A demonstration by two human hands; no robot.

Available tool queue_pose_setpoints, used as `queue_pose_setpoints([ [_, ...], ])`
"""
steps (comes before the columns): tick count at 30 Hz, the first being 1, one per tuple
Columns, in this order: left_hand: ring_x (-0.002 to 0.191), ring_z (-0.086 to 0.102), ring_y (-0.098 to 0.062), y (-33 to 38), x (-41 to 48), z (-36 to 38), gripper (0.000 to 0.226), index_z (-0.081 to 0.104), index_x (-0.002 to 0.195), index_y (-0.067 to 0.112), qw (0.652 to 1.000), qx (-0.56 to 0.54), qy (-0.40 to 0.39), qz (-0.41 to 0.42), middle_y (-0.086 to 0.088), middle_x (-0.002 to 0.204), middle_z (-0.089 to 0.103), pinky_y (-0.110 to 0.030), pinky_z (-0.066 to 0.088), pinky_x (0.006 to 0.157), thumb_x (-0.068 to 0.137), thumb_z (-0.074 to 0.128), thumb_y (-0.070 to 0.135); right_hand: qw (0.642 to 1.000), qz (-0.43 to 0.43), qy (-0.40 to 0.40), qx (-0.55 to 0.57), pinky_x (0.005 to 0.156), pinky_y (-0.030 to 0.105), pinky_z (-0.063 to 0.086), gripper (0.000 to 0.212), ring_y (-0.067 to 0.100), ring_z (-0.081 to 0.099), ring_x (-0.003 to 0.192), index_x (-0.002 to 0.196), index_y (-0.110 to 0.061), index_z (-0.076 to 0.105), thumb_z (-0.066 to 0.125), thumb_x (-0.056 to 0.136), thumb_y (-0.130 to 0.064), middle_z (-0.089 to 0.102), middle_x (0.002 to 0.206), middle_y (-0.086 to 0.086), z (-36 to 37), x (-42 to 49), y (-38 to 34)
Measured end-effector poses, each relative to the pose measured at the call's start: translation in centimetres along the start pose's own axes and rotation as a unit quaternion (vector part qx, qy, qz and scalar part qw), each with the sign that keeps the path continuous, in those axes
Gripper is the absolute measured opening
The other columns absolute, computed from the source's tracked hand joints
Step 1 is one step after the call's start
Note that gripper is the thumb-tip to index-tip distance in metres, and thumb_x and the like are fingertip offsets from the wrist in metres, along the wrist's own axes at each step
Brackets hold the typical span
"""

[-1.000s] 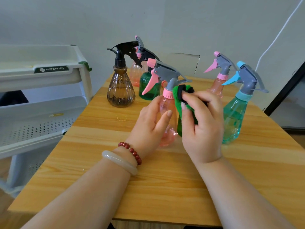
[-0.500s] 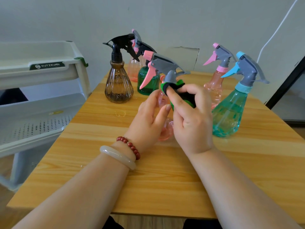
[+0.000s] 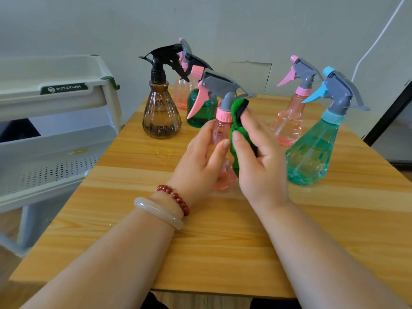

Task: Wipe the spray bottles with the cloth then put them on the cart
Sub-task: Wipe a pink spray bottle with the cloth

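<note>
The left hand (image 3: 200,161) grips the pink bottle (image 3: 219,134) around its body, steadying it upright on the worktop (image 3: 223,241) so the right hand (image 3: 260,166), pinching the green cloth (image 3: 236,121), can rub its neck and side. The cart (image 3: 66,139) stands just beside the worktop, to the left.

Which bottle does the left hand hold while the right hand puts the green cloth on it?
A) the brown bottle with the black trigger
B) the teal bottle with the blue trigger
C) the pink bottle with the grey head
C: the left hand grips the pink bottle, and the right hand presses the green cloth against its side.
</note>
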State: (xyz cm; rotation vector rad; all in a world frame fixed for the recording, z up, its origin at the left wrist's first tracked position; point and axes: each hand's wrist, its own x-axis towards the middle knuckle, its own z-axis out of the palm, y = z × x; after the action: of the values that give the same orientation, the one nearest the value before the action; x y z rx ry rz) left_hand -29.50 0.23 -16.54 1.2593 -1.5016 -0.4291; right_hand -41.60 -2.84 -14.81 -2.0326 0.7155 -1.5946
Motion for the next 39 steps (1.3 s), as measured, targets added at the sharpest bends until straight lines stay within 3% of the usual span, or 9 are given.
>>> queue_pose_setpoints([
  [6, 0.104, 0.059, 0.001, 0.0, 0.1, 0.0, 0.04, 0.04, 0.139, 0.031, 1.0, -0.005, -0.002, 0.012, 0.014, 0.114, 0.061, -0.022, 0.05, 0.089, 0.1, 0.042, 0.039, 0.983, 0.134, -0.043, 0.116, 0.099, 0.005, 0.035, 0.042, -0.02, 0.045, 0.12, 0.123, -0.041, 0.049, 0.048, 0.1, -0.006, 0.053, 0.117, -0.038, -1.0, 0.2, 0.0],
  [11, 0.096, 0.059, 0.008, -0.1, 0.1, -0.1, 0.031, 0.038, 0.132, 0.041, 1.0, -0.009, -0.004, 0.011, 0.021, 0.105, 0.06, -0.019, 0.051, 0.082, 0.102, 0.043, 0.035, 0.99, 0.084, -0.056, 0.094, 0.109, 0.011, 0.031, 0.045, -0.008, 0.038, 0.134, 0.144, -0.021, 0.043, 0.044, 0.101, -0.007, 0.047, 0.141, -0.02, -0.6, 0.3, -0.3],
  [15, 0.099, 0.056, 0.016, 0.2, 0.1, 0.0, 0.031, 0.033, 0.12, 0.054, 1.0, -0.001, 0.001, 0.001, 0.025, 0.109, 0.058, -0.004, 0.042, 0.08, 0.104, 0.044, 0.031, 0.992, 0.103, -0.071, 0.026, 0.101, 0.011, 0.04, 0.044, -0.015, 0.051, 0.116, 0.131, -0.028, 0.058, 0.045, 0.098, -0.002, 0.059, 0.121, -0.031, -1.4, 0.2, 1.0],
  [20, 0.104, 0.057, 0.006, 0.0, 0.1, 0.0, 0.045, 0.041, 0.142, 0.026, 1.0, -0.008, -0.014, 0.011, 0.017, 0.114, 0.06, -0.012, 0.045, 0.086, 0.1, 0.041, 0.04, 0.999, 0.011, -0.031, -0.003, 0.106, 0.005, 0.027, 0.05, -0.022, 0.034, 0.127, 0.14, -0.022, 0.037, 0.045, 0.096, 0.001, 0.039, 0.133, -0.03, -0.6, 0.1, 0.5],
  [22, 0.101, 0.058, 0.007, 0.1, 0.0, -0.1, 0.041, 0.042, 0.139, 0.028, 1.0, -0.02, -0.009, 0.013, 0.02, 0.109, 0.06, -0.012, 0.045, 0.085, 0.099, 0.041, 0.038, 1.0, -0.006, -0.022, -0.006, 0.106, 0.006, 0.028, 0.049, -0.018, 0.036, 0.128, 0.141, -0.018, 0.039, 0.045, 0.096, 0.002, 0.041, 0.136, -0.024, -0.4, 0.3, 0.7],
  [26, 0.088, 0.061, -0.004, 0.4, -0.3, -0.4, 0.029, 0.044, 0.126, 0.039, 0.998, -0.058, 0.014, 0.005, 0.013, 0.097, 0.064, -0.009, 0.047, 0.075, 0.098, 0.041, 0.035, 0.997, 0.036, -0.053, -0.046, 0.095, 0.002, 0.037, 0.044, -0.012, 0.053, 0.112, 0.123, -0.013, 0.066, 0.046, 0.089, 0.006, 0.062, 0.117, -0.014, -1.3, 0.1, 1.3],
  [30, 0.071, 0.061, 0.008, 0.7, -0.4, -0.1, 0.042, 0.036, 0.122, 0.04, 0.999, -0.029, 0.029, -0.015, 0.016, 0.085, 0.061, -0.008, 0.046, 0.062, 0.09, 0.057, 0.055, 0.99, 0.139, 0.019, 0.009, 0.082, 0.003, 0.042, 0.036, -0.013, 0.058, 0.098, 0.108, -0.03, 0.067, 0.051, 0.088, -0.005, 0.066, 0.101, -0.019, -1.6, 0.3, 1.0],
  [34, 0.104, 0.056, 0.002, 0.0, -0.3, -0.3, 0.053, 0.042, 0.129, 0.035, 0.997, 0.021, 0.078, 0.012, 0.012, 0.114, 0.055, -0.019, 0.051, 0.089, 0.085, 0.057, 0.061, 0.973, 0.175, 0.094, 0.114, 0.079, 0.019, 0.052, 0.031, -0.001, 0.064, 0.098, 0.103, -0.041, 0.058, 0.067, 0.084, -0.018, 0.065, 0.101, -0.019, -1.6, 0.6, 0.6],
  [39, 0.115, 0.059, -0.008, 0.4, -0.6, -0.1, 0.049, 0.043, 0.142, 0.026, 0.996, -0.057, 0.066, 0.02, 0.009, 0.124, 0.062, -0.037, 0.049, 0.101, 0.095, 0.05, 0.033, 0.983, 0.12, 0.119, 0.071, 0.087, 0.032, 0.053, 0.023, 0.01, 0.064, 0.102, 0.102, -0.032, 0.063, 0.071, 0.083, -0.022, 0.067, 0.103, -0.012, -1.5, 0.5, 0.4],
])
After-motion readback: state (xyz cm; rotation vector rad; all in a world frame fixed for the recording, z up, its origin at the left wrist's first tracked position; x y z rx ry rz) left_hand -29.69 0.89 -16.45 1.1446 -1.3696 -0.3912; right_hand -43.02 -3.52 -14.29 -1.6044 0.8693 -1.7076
